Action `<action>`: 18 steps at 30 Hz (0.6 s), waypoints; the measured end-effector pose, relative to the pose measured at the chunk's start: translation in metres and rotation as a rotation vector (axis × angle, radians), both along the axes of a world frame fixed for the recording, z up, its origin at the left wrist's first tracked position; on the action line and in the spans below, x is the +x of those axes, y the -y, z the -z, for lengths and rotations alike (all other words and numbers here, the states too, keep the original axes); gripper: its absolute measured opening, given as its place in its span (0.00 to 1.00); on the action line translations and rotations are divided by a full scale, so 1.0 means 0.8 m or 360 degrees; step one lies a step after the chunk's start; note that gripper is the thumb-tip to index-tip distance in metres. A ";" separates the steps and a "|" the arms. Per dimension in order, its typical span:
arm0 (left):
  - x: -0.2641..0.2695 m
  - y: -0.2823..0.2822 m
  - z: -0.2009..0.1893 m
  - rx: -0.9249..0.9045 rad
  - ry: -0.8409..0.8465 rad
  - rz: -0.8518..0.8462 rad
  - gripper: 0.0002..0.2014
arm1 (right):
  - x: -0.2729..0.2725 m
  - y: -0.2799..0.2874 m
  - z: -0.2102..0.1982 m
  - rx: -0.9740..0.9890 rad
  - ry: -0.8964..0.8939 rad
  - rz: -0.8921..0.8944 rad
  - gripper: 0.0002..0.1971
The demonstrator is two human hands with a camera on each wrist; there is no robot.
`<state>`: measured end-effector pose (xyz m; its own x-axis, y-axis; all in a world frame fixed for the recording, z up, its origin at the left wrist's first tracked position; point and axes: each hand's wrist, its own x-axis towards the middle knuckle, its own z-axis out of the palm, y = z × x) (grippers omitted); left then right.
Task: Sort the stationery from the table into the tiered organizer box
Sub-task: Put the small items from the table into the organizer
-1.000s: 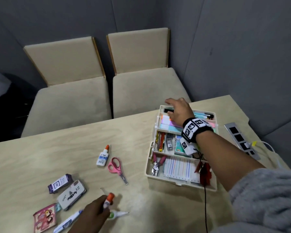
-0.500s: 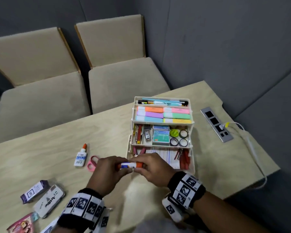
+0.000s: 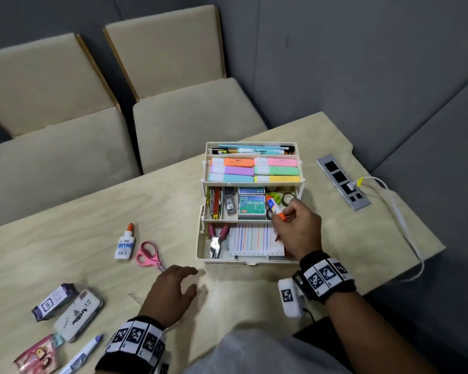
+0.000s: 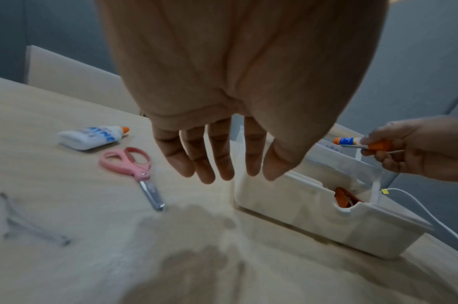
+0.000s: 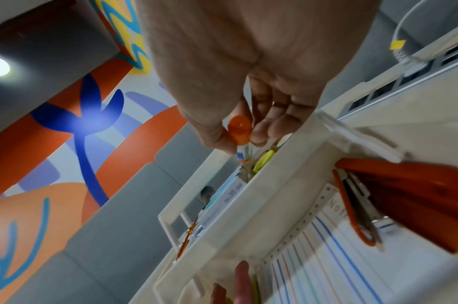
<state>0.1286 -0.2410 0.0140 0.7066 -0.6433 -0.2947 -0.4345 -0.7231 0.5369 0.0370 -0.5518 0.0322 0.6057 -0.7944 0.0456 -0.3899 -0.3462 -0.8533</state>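
The right hand [image 3: 297, 230] pinches a small glue stick [image 3: 274, 209] by its orange cap between thumb and fingertips, holding it tilted over the middle tier of the tiered organizer box [image 3: 251, 263], just above the compartment with the rolls of tape [image 3: 288, 198] and beside the staple boxes [image 3: 251, 206]; whether the stick's far end touches the tier cannot be told. In the right wrist view the orange cap [image 5: 238, 130] sits squeezed between thumb and forefinger, with the white body pointing down into the tier. The left hand [image 3: 170, 295] hovers over the table [image 3: 65, 233] in front of the box, fingers spread and relaxed, holding nothing. Just ahead of its fingertips lie the pink scissors [image 3: 148, 255], and beyond them the white glue bottle [image 3: 125, 244]. Near the table's left edge are a purple box [image 3: 53, 300], an Artline eraser [image 3: 79, 314] and a marker [image 3: 83, 354], well apart from the organizer.
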 end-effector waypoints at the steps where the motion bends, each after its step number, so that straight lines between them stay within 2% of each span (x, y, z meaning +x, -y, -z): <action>1: -0.002 -0.003 0.002 0.0013 -0.0020 -0.0012 0.17 | -0.004 0.002 0.003 0.0004 0.0002 0.0031 0.14; 3: -0.007 -0.010 0.008 0.0032 -0.0058 -0.0040 0.16 | -0.014 0.001 0.007 -0.0023 0.0023 -0.0002 0.16; 6: -0.012 -0.021 0.016 0.0059 -0.0093 -0.0076 0.16 | -0.029 -0.008 0.013 -0.0168 -0.0040 -0.0335 0.20; 10: -0.016 -0.025 0.019 0.0057 -0.0124 -0.0123 0.15 | -0.030 -0.019 0.029 -0.0163 -0.0422 -0.0759 0.14; 14: -0.026 -0.027 0.017 0.0012 -0.0135 -0.0167 0.14 | 0.009 -0.038 0.036 -0.0160 -0.0775 -0.0953 0.09; 18: -0.034 -0.049 0.013 0.0012 -0.0150 -0.0259 0.14 | 0.052 -0.058 0.059 -0.0102 -0.1080 -0.1010 0.09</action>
